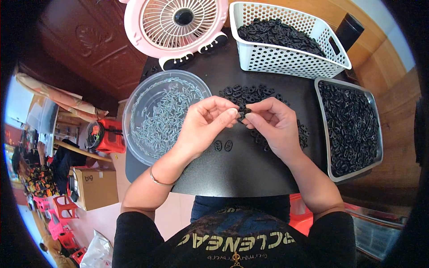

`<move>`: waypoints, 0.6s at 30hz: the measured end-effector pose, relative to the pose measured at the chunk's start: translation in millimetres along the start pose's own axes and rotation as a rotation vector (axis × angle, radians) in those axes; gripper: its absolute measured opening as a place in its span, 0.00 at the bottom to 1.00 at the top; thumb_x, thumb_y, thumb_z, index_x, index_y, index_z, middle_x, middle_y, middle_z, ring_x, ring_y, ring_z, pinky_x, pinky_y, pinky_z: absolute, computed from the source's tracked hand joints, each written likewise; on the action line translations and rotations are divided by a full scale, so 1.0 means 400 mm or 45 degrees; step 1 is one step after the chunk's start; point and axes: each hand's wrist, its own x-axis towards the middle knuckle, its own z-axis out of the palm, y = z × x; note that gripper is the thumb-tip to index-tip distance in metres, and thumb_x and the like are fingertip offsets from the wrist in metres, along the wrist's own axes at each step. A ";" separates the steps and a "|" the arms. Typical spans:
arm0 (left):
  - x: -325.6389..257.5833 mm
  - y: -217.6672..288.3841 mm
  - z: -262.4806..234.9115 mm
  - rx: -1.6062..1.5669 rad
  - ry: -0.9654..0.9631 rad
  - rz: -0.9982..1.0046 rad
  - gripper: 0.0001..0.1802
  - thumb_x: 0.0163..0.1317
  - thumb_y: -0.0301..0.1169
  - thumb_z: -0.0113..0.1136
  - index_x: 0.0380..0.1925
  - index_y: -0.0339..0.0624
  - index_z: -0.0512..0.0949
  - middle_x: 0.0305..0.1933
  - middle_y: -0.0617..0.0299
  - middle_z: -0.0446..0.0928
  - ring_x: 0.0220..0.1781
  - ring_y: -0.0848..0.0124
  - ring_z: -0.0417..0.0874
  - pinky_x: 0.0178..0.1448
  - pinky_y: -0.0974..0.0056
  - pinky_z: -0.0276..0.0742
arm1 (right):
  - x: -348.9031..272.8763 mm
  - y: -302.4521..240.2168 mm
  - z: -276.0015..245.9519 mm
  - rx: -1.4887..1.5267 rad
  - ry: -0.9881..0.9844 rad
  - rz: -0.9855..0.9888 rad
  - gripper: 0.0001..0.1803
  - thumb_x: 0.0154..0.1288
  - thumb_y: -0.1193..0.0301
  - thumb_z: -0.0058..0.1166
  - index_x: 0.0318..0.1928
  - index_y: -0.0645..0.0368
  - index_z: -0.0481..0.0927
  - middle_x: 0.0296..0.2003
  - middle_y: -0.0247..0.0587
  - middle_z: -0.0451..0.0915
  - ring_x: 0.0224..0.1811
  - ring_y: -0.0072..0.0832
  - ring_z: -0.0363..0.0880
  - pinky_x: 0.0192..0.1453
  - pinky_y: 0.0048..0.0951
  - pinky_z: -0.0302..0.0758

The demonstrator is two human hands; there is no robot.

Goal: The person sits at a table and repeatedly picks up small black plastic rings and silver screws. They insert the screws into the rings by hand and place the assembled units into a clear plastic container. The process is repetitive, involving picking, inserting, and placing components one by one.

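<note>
Over the middle of the dark table, my left hand (pixel 208 119) and my right hand (pixel 276 127) meet, each closed in a pinch on one small black plastic piece (pixel 242 111). Fingertips cover most of it. Behind and under my right hand spreads a pile of similar black oval pieces (pixel 243 93) with holes. Two loose ones (pixel 218 145) lie side by side below my left hand. A clear round tub (pixel 127 127) of small silvery screws (pixel 165 118) stands to the left, partly behind my left hand and wrist.
At the back are a pink fan (pixel 134 27) and a white perforated basket (pixel 286 64) heaped with black pieces. A metal tray (pixel 328 149) of more pieces lies along the right edge. A black cylinder (pixel 349 29) stands behind the basket. Left on the floor are a cardboard box (pixel 100 190) and red stools (pixel 114 136).
</note>
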 end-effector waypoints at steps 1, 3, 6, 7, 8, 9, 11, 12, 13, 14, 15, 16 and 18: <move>-0.001 0.002 0.002 0.052 -0.005 -0.020 0.07 0.58 0.28 0.56 0.34 0.36 0.74 0.30 0.64 0.77 0.32 0.81 0.76 0.37 0.76 0.71 | -0.001 0.001 0.000 -0.010 -0.002 0.006 0.07 0.58 0.80 0.51 0.38 0.65 0.73 0.33 0.39 0.77 0.35 0.20 0.78 0.41 0.19 0.76; -0.004 0.011 0.006 0.157 -0.014 -0.060 0.07 0.58 0.29 0.56 0.32 0.36 0.75 0.28 0.65 0.77 0.30 0.81 0.75 0.34 0.77 0.70 | -0.001 0.002 0.001 -0.031 -0.008 0.019 0.07 0.58 0.80 0.51 0.38 0.65 0.73 0.33 0.39 0.77 0.35 0.20 0.78 0.41 0.19 0.76; -0.004 0.013 0.008 0.218 -0.008 -0.100 0.07 0.58 0.29 0.56 0.31 0.36 0.76 0.26 0.66 0.76 0.28 0.82 0.74 0.32 0.77 0.69 | -0.003 0.003 0.002 -0.033 -0.016 0.005 0.07 0.58 0.80 0.51 0.39 0.65 0.74 0.33 0.39 0.77 0.35 0.19 0.78 0.41 0.19 0.77; -0.004 0.013 0.008 0.218 -0.008 -0.098 0.07 0.58 0.29 0.56 0.31 0.36 0.76 0.26 0.66 0.76 0.28 0.82 0.74 0.32 0.77 0.69 | -0.003 0.004 0.003 -0.036 -0.017 0.006 0.07 0.58 0.80 0.51 0.39 0.65 0.74 0.33 0.39 0.77 0.35 0.19 0.78 0.41 0.19 0.77; -0.005 0.012 0.008 0.218 -0.007 -0.096 0.07 0.58 0.29 0.56 0.31 0.36 0.76 0.26 0.66 0.76 0.27 0.82 0.74 0.32 0.77 0.69 | -0.003 0.005 0.004 -0.038 -0.018 0.006 0.07 0.58 0.80 0.51 0.38 0.65 0.74 0.33 0.39 0.77 0.35 0.19 0.78 0.41 0.19 0.77; -0.005 0.011 0.008 0.217 -0.007 -0.095 0.06 0.58 0.29 0.56 0.31 0.36 0.76 0.26 0.66 0.76 0.27 0.82 0.74 0.32 0.77 0.69 | -0.003 0.006 0.004 -0.040 -0.018 0.006 0.07 0.58 0.80 0.51 0.38 0.65 0.74 0.33 0.39 0.77 0.35 0.19 0.78 0.41 0.19 0.77; -0.005 0.009 0.007 0.214 -0.008 -0.074 0.06 0.58 0.28 0.56 0.31 0.36 0.76 0.26 0.66 0.76 0.28 0.83 0.74 0.33 0.77 0.70 | -0.004 0.007 0.004 -0.039 -0.016 0.020 0.07 0.58 0.80 0.51 0.38 0.65 0.74 0.33 0.38 0.77 0.35 0.19 0.78 0.41 0.19 0.76; -0.005 0.008 0.008 0.212 -0.008 -0.063 0.05 0.58 0.27 0.56 0.31 0.36 0.76 0.26 0.66 0.76 0.28 0.83 0.74 0.33 0.77 0.70 | -0.004 0.007 0.003 -0.039 -0.015 0.027 0.07 0.58 0.80 0.51 0.38 0.65 0.74 0.33 0.38 0.77 0.35 0.19 0.78 0.41 0.19 0.76; -0.006 0.007 0.008 0.195 -0.004 -0.050 0.05 0.57 0.26 0.57 0.30 0.36 0.76 0.26 0.66 0.76 0.28 0.83 0.74 0.33 0.77 0.70 | -0.004 0.007 0.004 -0.035 -0.019 0.032 0.07 0.58 0.80 0.51 0.38 0.65 0.74 0.33 0.38 0.78 0.35 0.19 0.78 0.40 0.18 0.76; -0.006 0.006 0.009 0.177 0.001 -0.037 0.04 0.57 0.26 0.57 0.30 0.36 0.76 0.26 0.66 0.77 0.28 0.82 0.74 0.32 0.78 0.69 | -0.004 0.007 0.004 -0.032 -0.023 0.037 0.07 0.58 0.80 0.51 0.38 0.65 0.74 0.32 0.38 0.78 0.35 0.19 0.78 0.40 0.18 0.76; -0.006 0.005 0.010 0.159 0.005 -0.024 0.04 0.56 0.25 0.58 0.29 0.36 0.76 0.26 0.65 0.77 0.27 0.82 0.74 0.32 0.78 0.69 | -0.004 0.007 0.005 -0.028 -0.027 0.041 0.06 0.58 0.80 0.51 0.38 0.65 0.74 0.32 0.38 0.78 0.34 0.19 0.78 0.40 0.18 0.76; -0.007 0.006 0.008 0.176 -0.005 -0.013 0.03 0.56 0.24 0.57 0.30 0.35 0.76 0.27 0.65 0.77 0.28 0.82 0.75 0.32 0.78 0.70 | -0.004 0.008 0.005 -0.024 -0.031 0.044 0.06 0.58 0.80 0.51 0.38 0.65 0.74 0.32 0.38 0.78 0.34 0.19 0.78 0.40 0.18 0.76; -0.009 0.008 0.003 0.209 -0.024 0.010 0.03 0.56 0.21 0.56 0.31 0.33 0.75 0.29 0.64 0.77 0.28 0.83 0.75 0.33 0.79 0.71 | -0.004 0.011 0.005 -0.016 -0.037 0.049 0.06 0.58 0.80 0.51 0.37 0.65 0.74 0.32 0.38 0.78 0.34 0.18 0.77 0.39 0.18 0.76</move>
